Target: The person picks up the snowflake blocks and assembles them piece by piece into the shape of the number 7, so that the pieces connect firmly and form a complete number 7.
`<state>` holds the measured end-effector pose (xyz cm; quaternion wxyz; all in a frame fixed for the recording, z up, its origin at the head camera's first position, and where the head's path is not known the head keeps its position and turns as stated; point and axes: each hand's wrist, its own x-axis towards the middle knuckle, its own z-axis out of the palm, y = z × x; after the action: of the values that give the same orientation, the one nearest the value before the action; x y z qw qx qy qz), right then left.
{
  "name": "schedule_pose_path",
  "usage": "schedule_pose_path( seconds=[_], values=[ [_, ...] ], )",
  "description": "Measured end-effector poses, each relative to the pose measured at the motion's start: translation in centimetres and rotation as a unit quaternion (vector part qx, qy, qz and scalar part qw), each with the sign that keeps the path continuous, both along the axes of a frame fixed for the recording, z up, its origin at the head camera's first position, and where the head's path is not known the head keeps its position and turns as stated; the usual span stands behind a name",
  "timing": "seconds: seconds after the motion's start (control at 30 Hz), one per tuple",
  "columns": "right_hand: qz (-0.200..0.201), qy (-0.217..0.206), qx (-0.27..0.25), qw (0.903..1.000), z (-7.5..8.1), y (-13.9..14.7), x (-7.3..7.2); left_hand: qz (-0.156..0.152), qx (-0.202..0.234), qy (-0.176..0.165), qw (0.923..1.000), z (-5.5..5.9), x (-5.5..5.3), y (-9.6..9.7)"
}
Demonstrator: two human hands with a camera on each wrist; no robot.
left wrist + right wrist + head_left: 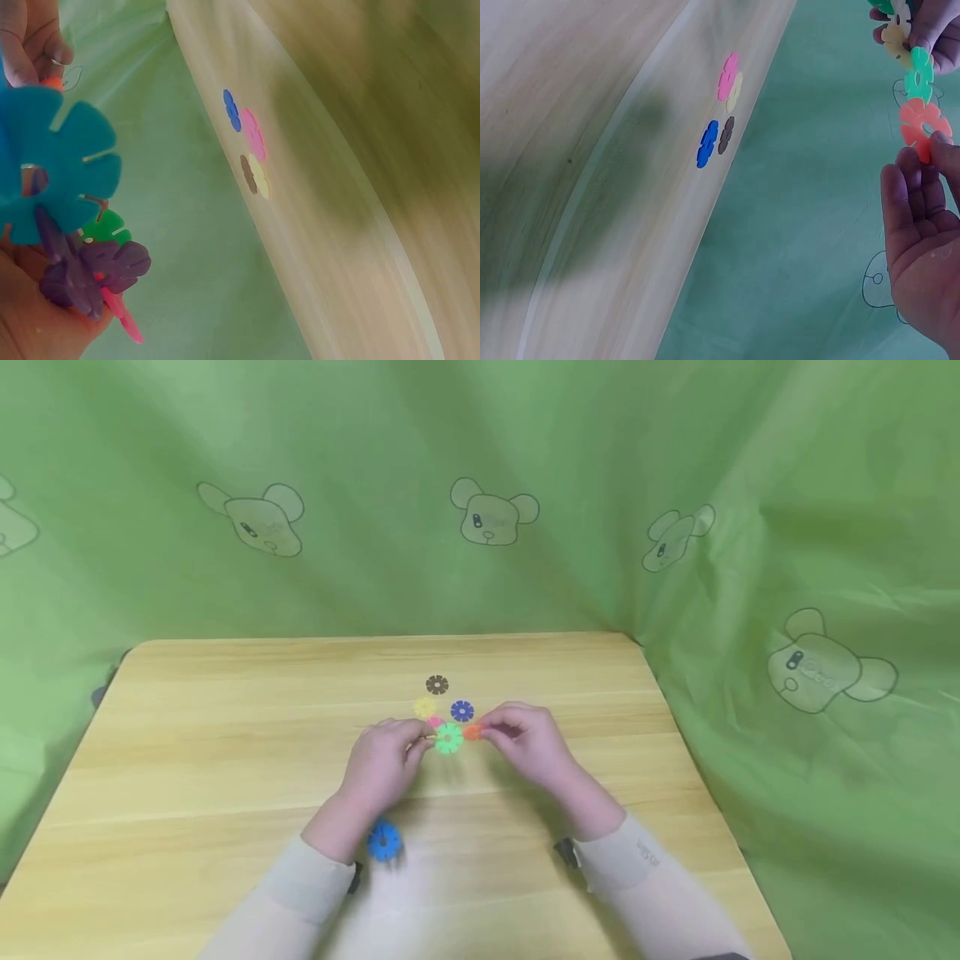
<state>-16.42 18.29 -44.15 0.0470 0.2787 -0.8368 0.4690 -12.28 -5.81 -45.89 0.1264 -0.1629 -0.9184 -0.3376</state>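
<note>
My right hand (528,743) pinches an orange slotted plastic disc (919,120) between thumb and fingers. Its edge meets a light green slotted disc (448,738), which stands at the end of a joined chain. My left hand (382,764) grips that chain by a yellow disc (895,43) beside the green one. Purple discs (71,281), a pink disc (124,319) and a large blue disc (67,157) belong to the cluster at the left hand. From above, the blue disc shows below the left wrist. Both hands are over the table's middle.
Loose brown (437,685), pale yellow (424,707), dark blue (462,711) and pink (728,76) discs lie close together on the wooden table (225,735), beyond the hands. A green curtain (375,568) with printed animal heads surrounds the back and sides.
</note>
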Motion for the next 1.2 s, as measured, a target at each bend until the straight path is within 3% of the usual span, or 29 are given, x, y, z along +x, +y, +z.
schedule_pose_path(
  seconds=[0.6,0.8,0.97,1.2],
  values=[
    [0.017,0.100,0.023,0.9946,-0.2,-0.3,1.0,-0.008,0.014,0.013,0.9998,0.7,0.2,0.7],
    [0.004,0.089,0.026,0.9957,-1.0,-0.6,1.6,-0.008,0.017,-0.010,0.9998,-0.1,0.6,0.6],
    [-0.013,0.082,0.040,0.9958,-1.8,-1.0,1.8,-0.020,-0.006,-0.041,0.9990,-0.4,0.7,0.8],
    [-0.027,0.103,0.031,0.9938,-2.4,-2.0,2.3,-0.037,-0.007,-0.040,0.9985,-0.8,0.7,1.2]
  ],
)
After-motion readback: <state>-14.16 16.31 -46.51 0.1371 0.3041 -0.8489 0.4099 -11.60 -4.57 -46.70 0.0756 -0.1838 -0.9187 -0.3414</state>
